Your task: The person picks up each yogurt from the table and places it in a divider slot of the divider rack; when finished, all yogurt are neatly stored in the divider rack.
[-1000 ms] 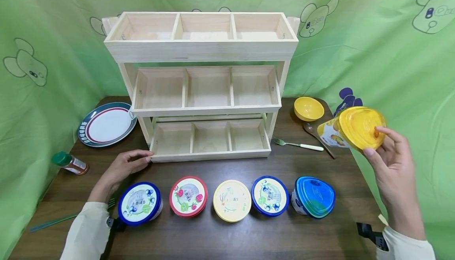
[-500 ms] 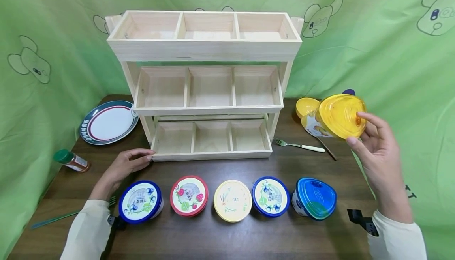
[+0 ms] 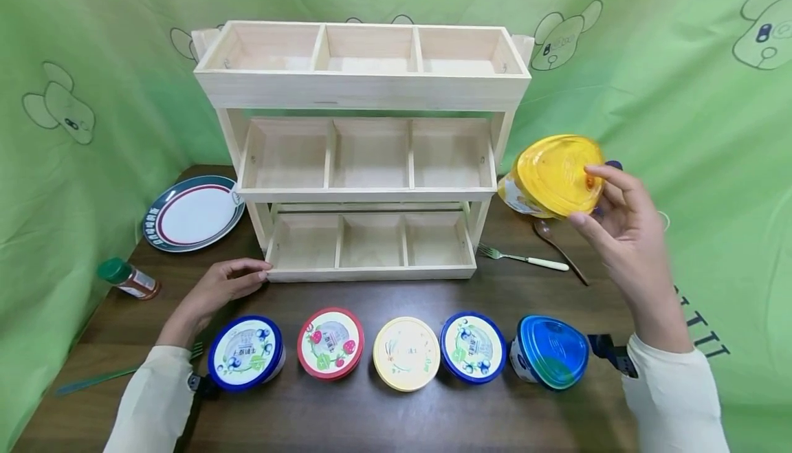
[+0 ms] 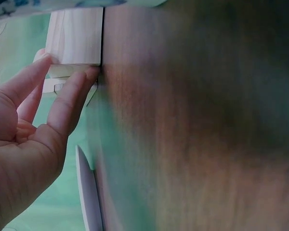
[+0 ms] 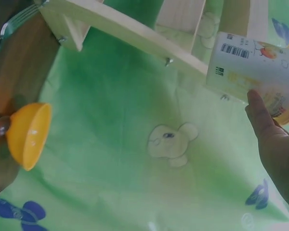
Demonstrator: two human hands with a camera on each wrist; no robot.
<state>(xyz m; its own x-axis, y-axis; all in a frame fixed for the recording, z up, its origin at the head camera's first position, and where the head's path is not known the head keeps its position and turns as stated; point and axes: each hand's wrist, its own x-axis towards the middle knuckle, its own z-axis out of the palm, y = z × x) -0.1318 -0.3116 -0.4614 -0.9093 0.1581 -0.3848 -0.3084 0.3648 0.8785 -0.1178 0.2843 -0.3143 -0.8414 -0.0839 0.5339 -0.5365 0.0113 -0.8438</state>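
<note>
Head view: the yellow-lidded tub has been carried up and to the left over the last second, from out at the table's right edge to just beside the right post of the wooden rack, level with the middle shelf. It is judged a carry toward the rack, not yet set down; no compartment holds anything. The right hand is raised, wrist bent back, palm toward the camera; the tub is pinched at its lid rim between thumb below and fingertips above, tilted with the lid facing the viewer. The left hand has not moved: it lies on the table, fingers relaxed and nearly straight, tips touching the rack's lower left front corner. Five tubs stand in a row in front, the blue-lidded tub at the right end.

Left wrist view: straight fingers are seen against the rack's base corner, nothing grasped.

Right wrist view: the tub's label side is seen held in the air near the shelf edge, a fingertip pressed on it; a yellow bowl lies on the table behind.
</note>
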